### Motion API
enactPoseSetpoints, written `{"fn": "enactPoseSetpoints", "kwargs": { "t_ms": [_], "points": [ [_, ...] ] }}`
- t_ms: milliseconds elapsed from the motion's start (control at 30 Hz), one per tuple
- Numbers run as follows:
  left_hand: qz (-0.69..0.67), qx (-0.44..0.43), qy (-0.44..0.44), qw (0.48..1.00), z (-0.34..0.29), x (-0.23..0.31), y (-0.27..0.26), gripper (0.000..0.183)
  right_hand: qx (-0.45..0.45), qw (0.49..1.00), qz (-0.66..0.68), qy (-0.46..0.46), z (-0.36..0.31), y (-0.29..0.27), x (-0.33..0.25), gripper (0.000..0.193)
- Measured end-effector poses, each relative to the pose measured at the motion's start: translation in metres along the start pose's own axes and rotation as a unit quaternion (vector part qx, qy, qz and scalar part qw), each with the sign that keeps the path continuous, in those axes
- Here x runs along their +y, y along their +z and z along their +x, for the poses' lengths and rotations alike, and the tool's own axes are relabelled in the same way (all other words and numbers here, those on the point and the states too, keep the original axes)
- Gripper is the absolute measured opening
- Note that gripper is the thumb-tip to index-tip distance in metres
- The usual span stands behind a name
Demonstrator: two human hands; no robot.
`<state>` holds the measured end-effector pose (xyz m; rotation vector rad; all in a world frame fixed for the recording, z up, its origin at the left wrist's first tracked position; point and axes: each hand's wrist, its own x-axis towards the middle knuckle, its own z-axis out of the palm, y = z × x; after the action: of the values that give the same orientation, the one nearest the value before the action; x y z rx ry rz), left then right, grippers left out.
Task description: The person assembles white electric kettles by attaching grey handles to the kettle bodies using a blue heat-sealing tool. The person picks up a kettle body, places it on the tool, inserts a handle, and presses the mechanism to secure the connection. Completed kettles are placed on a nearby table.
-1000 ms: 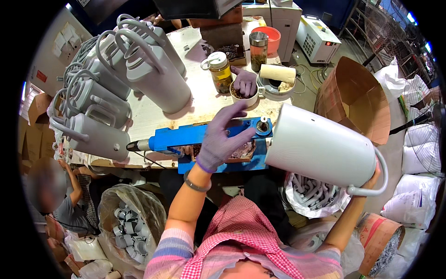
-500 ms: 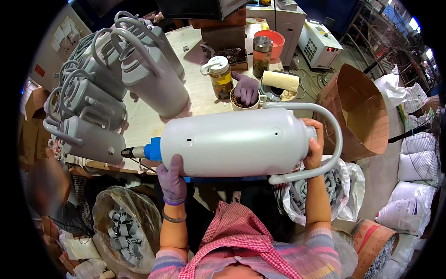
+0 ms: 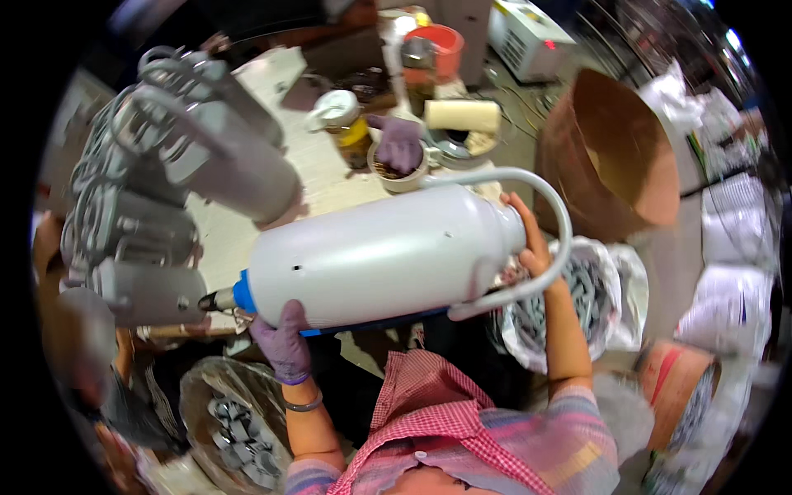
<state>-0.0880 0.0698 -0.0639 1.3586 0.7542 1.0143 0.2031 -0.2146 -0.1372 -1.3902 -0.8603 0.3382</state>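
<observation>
A large pale grey thermos flask shell (image 3: 371, 256) lies on its side across the front of me, its neck end to the right. My left hand (image 3: 285, 342), in a purple glove, grips the lower left end, thumb on the near side and other fingers mostly hidden. My bare right hand (image 3: 532, 243) is round the neck end, inside the curve of the long grey loop handle (image 3: 567, 219). Against the shell's left end sits a blue piece (image 3: 242, 291), joined to a metal and black tool end (image 3: 216, 300). Two small holes show in the shell's side.
Several grey flask shells (image 3: 239, 173) stand on the table's left. Behind mine are a lidded jar (image 3: 345, 132), a purple glove (image 3: 398, 142) on a mug of small parts (image 3: 400, 181), and an orange bucket (image 3: 445, 54). Bags of grey parts (image 3: 247, 437) and handles (image 3: 582, 293) flank me.
The whole view has shifted and blurred. The shell slants more, its neck end higher than its left end. My left hand sits lower in the picture, and both hands stay on the shell.
</observation>
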Motion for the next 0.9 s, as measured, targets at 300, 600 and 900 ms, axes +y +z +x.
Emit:
{"fn": "enactPoseSetpoints", "kwargs": {
  "t_ms": [300, 600, 900],
  "points": [
    [0.058, -0.056, 0.009, 0.997, -0.003, 0.005, 0.004, 0.051, 0.087, 0.771, -0.134, 0.617, -0.241, -0.13, 0.204, 0.038],
    [0.082, -0.036, 0.008, 0.996, -0.007, 0.015, -0.007, 0.053, 0.147, 0.877, -0.235, 0.393, -0.261, -0.072, 0.216, 0.038],
    [0.098, -0.032, 0.014, 0.995, -0.004, 0.008, -0.009, 0.052, 0.291, 0.907, -0.287, 0.1, -0.225, -0.078, -0.026, 0.024]
  ]
}}
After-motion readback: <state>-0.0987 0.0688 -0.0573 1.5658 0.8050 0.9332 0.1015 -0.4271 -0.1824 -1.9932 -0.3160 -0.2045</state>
